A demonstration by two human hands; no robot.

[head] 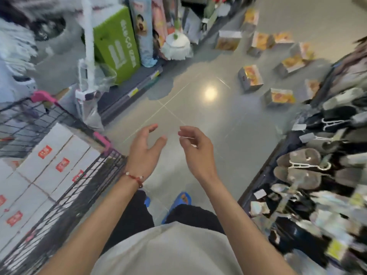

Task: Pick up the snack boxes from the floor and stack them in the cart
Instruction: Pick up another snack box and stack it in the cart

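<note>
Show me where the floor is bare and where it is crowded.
Bare floor stretches ahead of the left hand and right hand, between the cart and the slipper rack. Crowded: snack boxes scattered farther up on the right; white boxes fill the cart.

I count nine snack boxes (250, 77) scattered over the floor (198, 120) ahead of me, the far ones blurred. The one cart (103, 139) at my left holds at least five white boxes (57, 143) with red labels; past that I cannot tell. I see two hands, my left hand (146, 147) and my right hand (193, 147), one red bracelet (135, 178), two blue shoes (183, 198), one green carton (117, 46) and one white mop head (176, 46), while the slippers (299, 155) at my right are too blurred to count.
</note>
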